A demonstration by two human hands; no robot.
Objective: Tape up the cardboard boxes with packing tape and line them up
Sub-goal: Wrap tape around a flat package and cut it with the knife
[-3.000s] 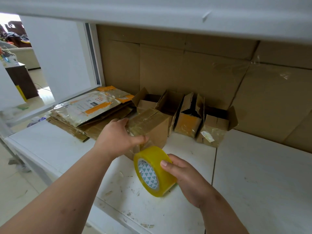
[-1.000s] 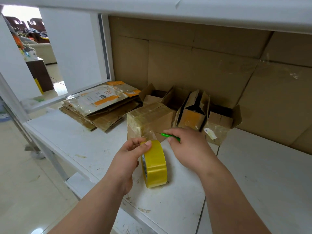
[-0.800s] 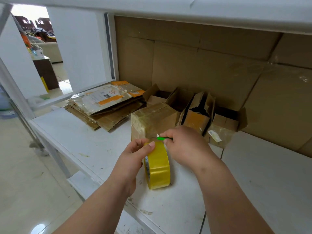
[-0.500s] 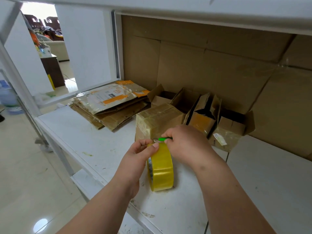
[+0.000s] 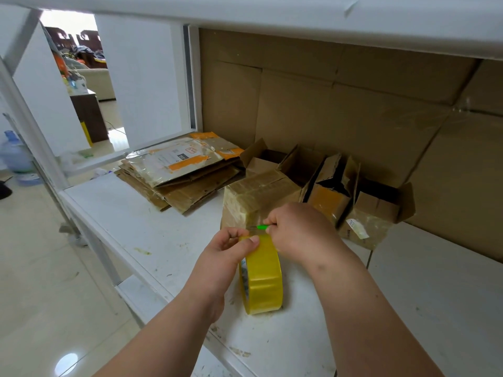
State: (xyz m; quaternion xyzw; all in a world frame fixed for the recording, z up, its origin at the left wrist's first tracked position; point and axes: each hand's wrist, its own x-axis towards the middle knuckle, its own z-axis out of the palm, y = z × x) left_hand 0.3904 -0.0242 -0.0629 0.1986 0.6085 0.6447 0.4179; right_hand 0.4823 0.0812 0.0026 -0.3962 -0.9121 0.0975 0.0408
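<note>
A yellow roll of packing tape (image 5: pixel 262 281) stands on edge on the white shelf (image 5: pixel 152 229). My left hand (image 5: pixel 226 257) pinches its top rim between thumb and fingers. My right hand (image 5: pixel 299 227) is closed on a small green cutter (image 5: pixel 261 227), whose tip sits at the stretch of tape between the roll and a closed, taped cardboard box (image 5: pixel 258 197) just behind. Three open small boxes stand behind and to the right: one (image 5: pixel 261 159), one (image 5: pixel 332 186) and one (image 5: pixel 378 210).
A stack of flattened cardboard and plastic mailers (image 5: pixel 179 170) lies at the back left of the shelf. Cardboard sheets (image 5: pixel 353 112) line the back wall. An upper shelf (image 5: pixel 272 14) hangs overhead. The shelf edge drops to the tiled floor (image 5: pixel 40 268) on the left.
Three seconds ago my left hand was on the box and my right held the roll. Since then the roll stands on the shelf, my left hand holds it, and my right brought in the cutter.
</note>
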